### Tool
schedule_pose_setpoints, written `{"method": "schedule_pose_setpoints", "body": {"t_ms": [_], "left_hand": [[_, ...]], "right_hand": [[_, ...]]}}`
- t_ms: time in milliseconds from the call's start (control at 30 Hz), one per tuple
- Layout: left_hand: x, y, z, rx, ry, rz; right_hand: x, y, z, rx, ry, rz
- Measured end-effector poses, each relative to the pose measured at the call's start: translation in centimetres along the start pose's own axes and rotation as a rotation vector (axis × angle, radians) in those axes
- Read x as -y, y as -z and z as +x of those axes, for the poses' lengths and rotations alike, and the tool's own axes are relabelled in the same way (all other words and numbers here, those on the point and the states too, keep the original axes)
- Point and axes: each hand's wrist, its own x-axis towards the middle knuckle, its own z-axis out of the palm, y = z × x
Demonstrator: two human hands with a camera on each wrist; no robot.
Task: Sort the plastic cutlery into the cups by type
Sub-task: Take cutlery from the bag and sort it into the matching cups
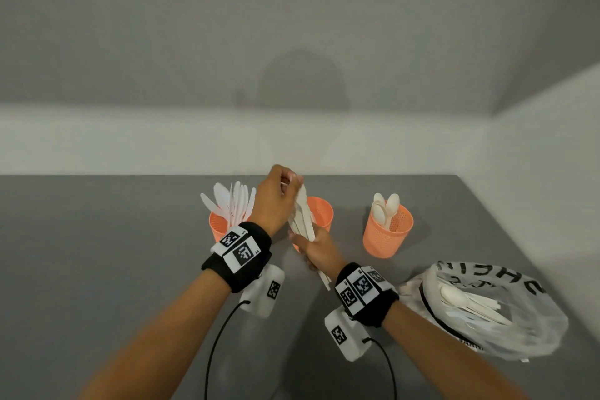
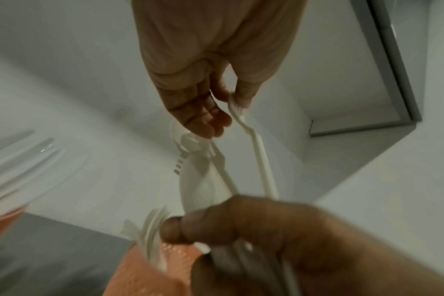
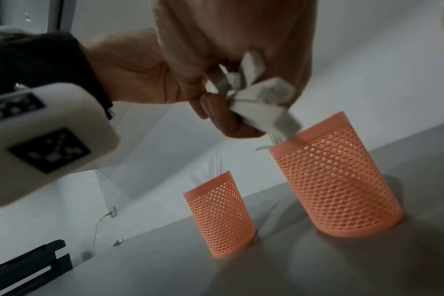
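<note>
Three orange perforated cups stand in a row on the grey table [image 1: 97, 269]. The left cup [image 1: 217, 227] holds knives [image 1: 233, 201], the middle cup [image 1: 323, 213] holds forks [image 2: 150, 230], and the right cup [image 1: 388, 232] holds spoons [image 1: 386, 208]. My right hand [image 1: 308, 247] grips the handles of a mixed bundle of white cutlery [image 1: 302, 214] in front of the middle cup. My left hand [image 1: 289, 180] pinches the top end of one slim piece [image 2: 259, 152] in that bundle; its type is unclear.
A clear plastic bag [image 1: 519, 318] with several more white pieces inside lies at the right, near the table's right edge. A white wall runs along the table's far edge, just behind the cups. Cables hang from both wrist cameras.
</note>
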Motion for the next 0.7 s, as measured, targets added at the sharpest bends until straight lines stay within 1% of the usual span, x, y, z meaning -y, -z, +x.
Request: {"method": "schedule_pose_setpoints", "body": {"t_ms": [67,133,200,267,333,400,500,567,633,700], "left_hand": [[-1.4,0.6,0.5,-0.054,0.047,-0.218],[-2.8,1.7,1.2,-0.130,0.074,-0.373],[-3.8,2.9,2.1,-0.222,0.093,-0.482],[-3.7,3.9,2.7,-0.292,0.117,-0.521],[-2.9,4.3,2.9,-0.308,0.165,-0.454],[-1.4,4.2,2.5,-0.276,0.231,-0.362],[1.9,3.6,1.3,-0.172,0.353,-0.200],[4.3,3.5,0.2,-0.114,0.421,-0.093],[5.9,3.4,-1.0,-0.072,0.447,-0.021],[6.3,3.2,-2.1,-0.047,0.424,-0.036]], "right_hand": [[0.3,0.2,-0.2,0.025,0.044,0.022],[0.3,0.4,-0.5,0.043,0.068,0.092],[0.3,0.6,-0.8,0.058,0.052,0.177],[0.4,0.7,-1.0,0.059,0.033,0.217],[0.6,0.9,-0.9,0.065,0.017,0.212],[0.9,1.0,-1.0,0.083,0.026,0.169],[1.5,1.1,-1.3,0.110,0.054,0.136],[1.5,1.4,-1.3,0.106,0.042,0.132],[1.3,2.0,-1.5,0.093,0.019,0.125],[1.2,2.5,-1.9,0.077,-0.011,0.124]]}}
